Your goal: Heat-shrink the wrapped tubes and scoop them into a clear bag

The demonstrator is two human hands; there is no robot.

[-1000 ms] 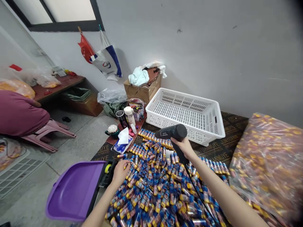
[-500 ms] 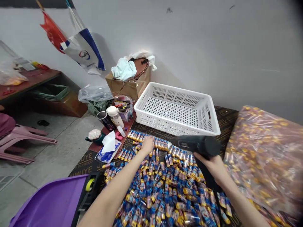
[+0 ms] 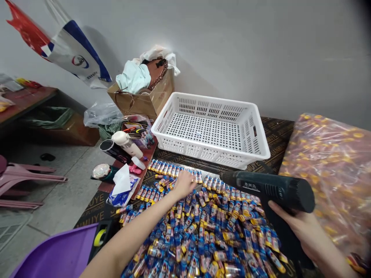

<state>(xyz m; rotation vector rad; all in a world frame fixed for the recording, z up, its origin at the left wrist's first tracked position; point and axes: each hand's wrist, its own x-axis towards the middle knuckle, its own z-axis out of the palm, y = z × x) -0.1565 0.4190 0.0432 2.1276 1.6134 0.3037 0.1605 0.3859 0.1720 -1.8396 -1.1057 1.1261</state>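
Small blue-and-yellow tubes lie loose in a broad heap, just below and to the right of the left grip. A lined-up row of tubes runs out to the left of that grip; other tubes stand side by side to its right. Left grip: fingers bent down over the end of the row; fingertips hidden, so cannot tell whether it holds a tube or only touches. Right grip wraps the handle of a black blower, nozzle to the left, near the rows and pointing toward the left grip. Whether it runs, cannot tell. Risks, as judged: hot air, if any, could reach the left fingers, the nozzle facing that way; a low swing of the blower could knock the rows askew; a sleeve-high brush of the left forearm over the heap could set tubes rolling. Beyond both grips, a white crate on the dark worktop. Left of the left grip, a tissue packet and a white bottle, tippable if the arm sweeps wide. Behind the right grip, a bulging clear bag of yellow-ended pieces.
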